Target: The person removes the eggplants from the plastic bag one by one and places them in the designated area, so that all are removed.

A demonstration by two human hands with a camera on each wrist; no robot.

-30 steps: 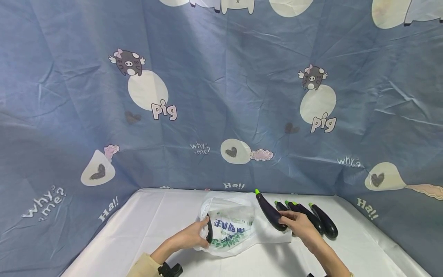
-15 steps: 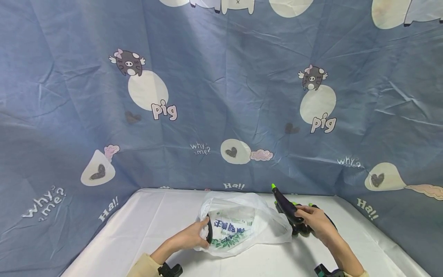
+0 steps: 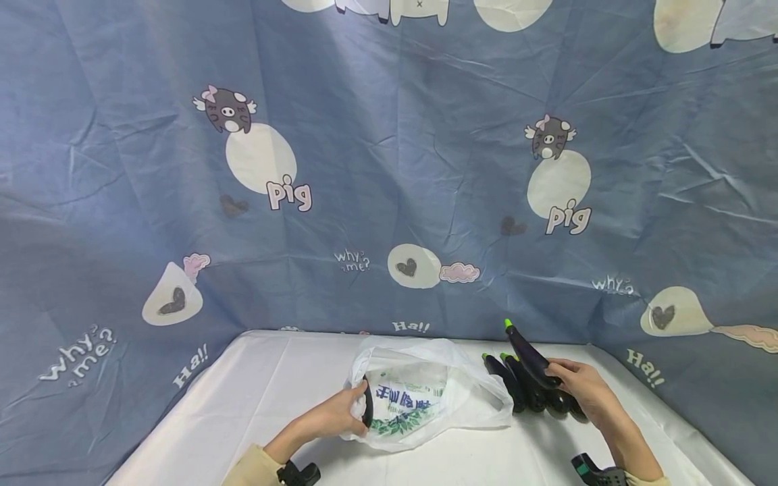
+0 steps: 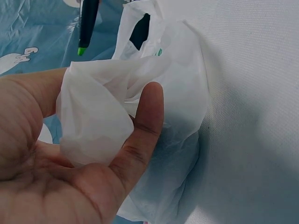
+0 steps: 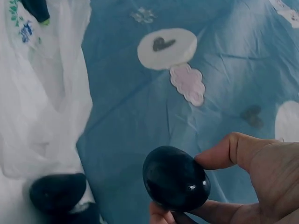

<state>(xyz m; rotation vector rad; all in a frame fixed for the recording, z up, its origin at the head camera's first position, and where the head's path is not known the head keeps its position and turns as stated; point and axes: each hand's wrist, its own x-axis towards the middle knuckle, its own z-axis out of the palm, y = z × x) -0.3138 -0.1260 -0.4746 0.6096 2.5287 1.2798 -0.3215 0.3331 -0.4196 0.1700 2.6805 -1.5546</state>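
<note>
My right hand (image 3: 586, 388) holds an eggplant (image 3: 529, 354) near its thick dark end, its green stem tip slanting up and left. The right wrist view shows the thumb and fingers around that eggplant's rounded bottom (image 5: 175, 177). Below it, several more eggplants (image 3: 506, 378) lie side by side on the white cloth, partly overlapped by the raised one. My left hand (image 3: 334, 413) grips the edge of a white plastic bag (image 3: 480, 398) with blue print and green leaves. A dark curved piece (image 3: 368, 405) shows at the bag's edge by the left fingers.
White cloth (image 3: 261, 378) covers the table. Behind it hangs a blue curtain (image 3: 365, 189) printed with pigs and lettering, which also runs along both sides. A dark band with a device (image 3: 298, 474) is on the left wrist, and another (image 3: 598, 471) on the right.
My right hand has carried the eggplant rightward, from beside the bag to above the row of eggplants. The left hand and the bag have stayed in place.
</note>
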